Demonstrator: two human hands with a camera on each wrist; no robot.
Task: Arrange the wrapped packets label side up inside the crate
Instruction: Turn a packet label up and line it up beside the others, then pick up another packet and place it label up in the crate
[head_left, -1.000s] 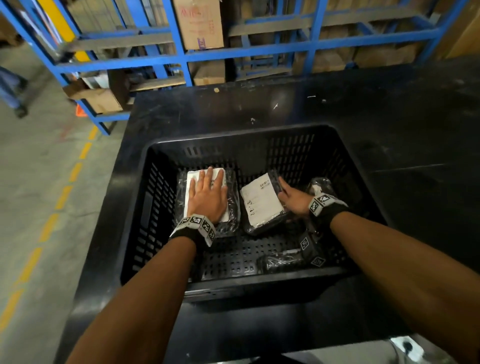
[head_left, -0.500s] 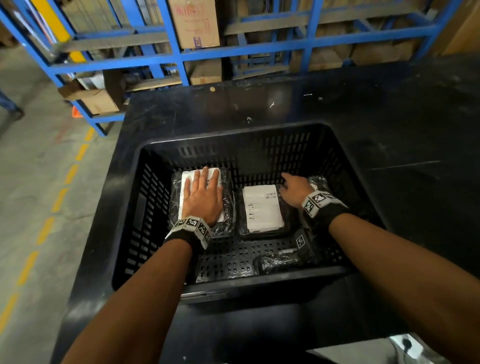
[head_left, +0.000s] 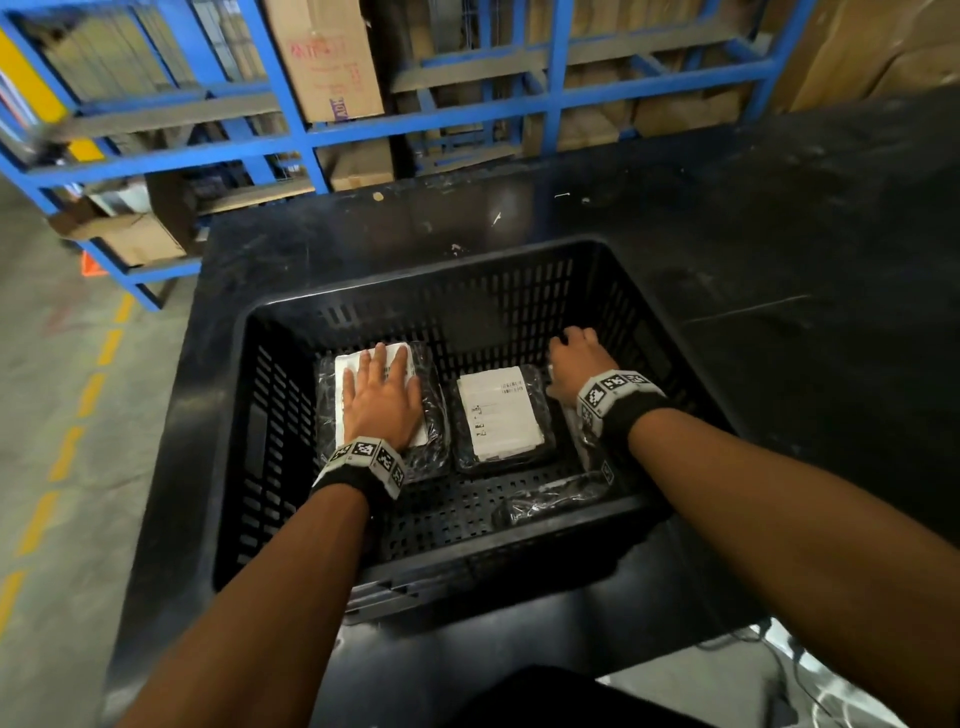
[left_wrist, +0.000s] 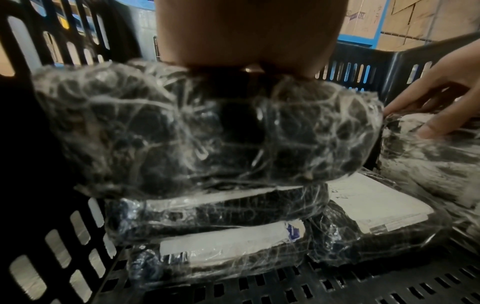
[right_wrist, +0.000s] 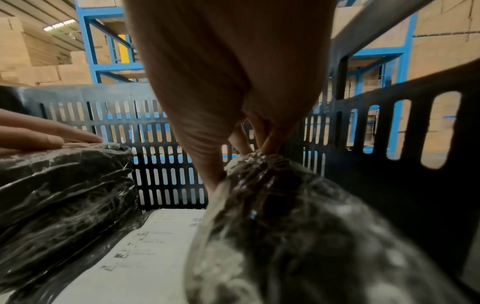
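My left hand (head_left: 382, 400) lies flat, fingers straight, steadying the left stack (head_left: 431, 415). My right hand (head_left: 574, 364) pinches the unsorted packet (right_wrist: 298, 236) — I turn it label up, then seat it beside the middle packet (head_left: 501, 413) in the crate (head_left: 415, 291).

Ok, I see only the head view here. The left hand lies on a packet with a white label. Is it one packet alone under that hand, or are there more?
Observer: More. In the left wrist view the left hand presses flat on the top packet of a stack, and at least two lower packets lie under it.
Operator: And the right hand, does it hold anything?
Observer: Yes. The right wrist view shows the right hand pinching the bunched wrap at the end of a dark packet, near the right wall of the crate.
Operator: Is the label of that one up?
Observer: No label shows on the side that faces the right wrist camera.
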